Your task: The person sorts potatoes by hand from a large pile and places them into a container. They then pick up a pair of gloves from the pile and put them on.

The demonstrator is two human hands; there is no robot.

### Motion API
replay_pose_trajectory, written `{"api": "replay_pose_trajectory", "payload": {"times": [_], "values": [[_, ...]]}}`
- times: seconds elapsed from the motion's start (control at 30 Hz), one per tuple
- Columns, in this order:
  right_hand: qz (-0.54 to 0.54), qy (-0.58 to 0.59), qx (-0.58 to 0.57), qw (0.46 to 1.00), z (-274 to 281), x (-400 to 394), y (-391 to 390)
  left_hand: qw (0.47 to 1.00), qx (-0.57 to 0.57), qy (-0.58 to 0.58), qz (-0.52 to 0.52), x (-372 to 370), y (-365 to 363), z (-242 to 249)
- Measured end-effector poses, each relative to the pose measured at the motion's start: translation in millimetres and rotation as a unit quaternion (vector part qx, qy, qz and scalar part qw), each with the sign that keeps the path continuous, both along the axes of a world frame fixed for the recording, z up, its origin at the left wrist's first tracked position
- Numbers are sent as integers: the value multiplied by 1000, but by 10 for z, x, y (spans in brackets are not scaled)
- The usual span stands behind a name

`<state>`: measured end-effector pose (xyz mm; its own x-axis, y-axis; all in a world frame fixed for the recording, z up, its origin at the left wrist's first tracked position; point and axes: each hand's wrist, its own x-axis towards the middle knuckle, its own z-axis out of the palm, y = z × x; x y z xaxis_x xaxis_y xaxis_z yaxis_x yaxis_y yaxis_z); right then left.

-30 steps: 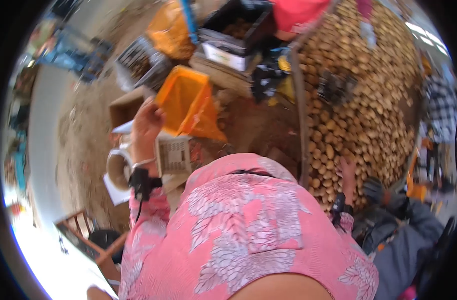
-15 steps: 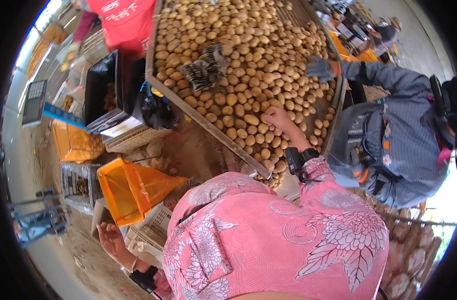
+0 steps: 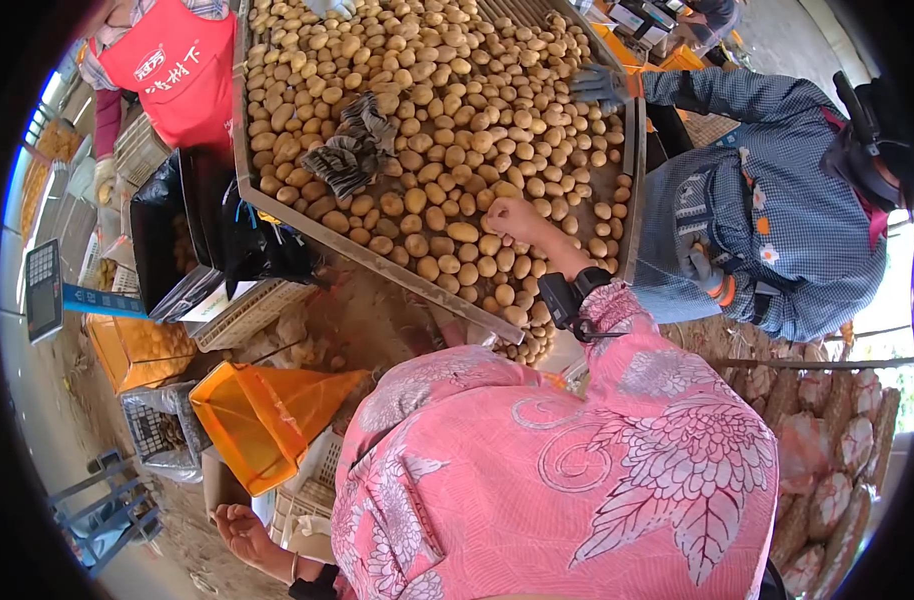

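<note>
Potatoes (image 3: 464, 232) lie in a loose layer directly under and all around the right hand (image 3: 512, 218), mostly one deep near it, so single ones can be picked out by eye. That hand's fingers are curled down among them, back of the hand uppermost; whether a potato sits inside the curl I cannot tell. The sorting table's raised rim (image 3: 377, 262), on the near-left side of this hand, probably stops the crop rolling off.

Ahead and to the left of the right hand, a crumpled striped bundle (image 3: 347, 160) rests on the potatoes, perhaps laid there to be within reach; cloth or plastic is unclear. To its right, a co-worker's gloved hand (image 3: 599, 85) lies flat over the far edge of the layer, the glove likely a guard against soil.

The left hand (image 3: 245, 530) hangs well back from the table, half open with loosely bent fingers and nothing visible in it. Just ahead of it stands an orange mesh bag (image 3: 247, 420), its mouth spread wide, seemingly for easy filling. Farther ahead of the left hand are a plastic-lined grey crate (image 3: 157, 432), its lining perhaps there to contain dirt, and a digital scale display (image 3: 44, 290), raised apparently for easy reading.
</note>
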<state>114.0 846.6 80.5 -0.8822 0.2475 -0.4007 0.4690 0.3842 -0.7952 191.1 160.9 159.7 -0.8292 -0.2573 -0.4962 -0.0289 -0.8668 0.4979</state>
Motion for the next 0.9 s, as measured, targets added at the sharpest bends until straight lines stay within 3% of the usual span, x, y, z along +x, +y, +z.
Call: {"api": "replay_pose_trajectory", "payload": {"times": [0.1,0.17,0.3,0.37,0.57,0.9], "values": [[-1,20,-13,1000,-75,-10,20,1000,-28,12,2,53,-135,-99],[-4,-1,7,1000,113,-8,-62,994,47,56,-75,68,-365,-230],[0,-6,23,1000,110,6,-66,995,36,72,-57,115,-354,-255],[7,-11,30,999,174,9,-94,999,-28,46,2,121,-290,-242],[24,-31,53,998,203,16,-97,994,16,87,-61,182,-362,-248],[25,-25,58,998,249,73,-128,996,-21,88,-21,240,-348,-290]]}}
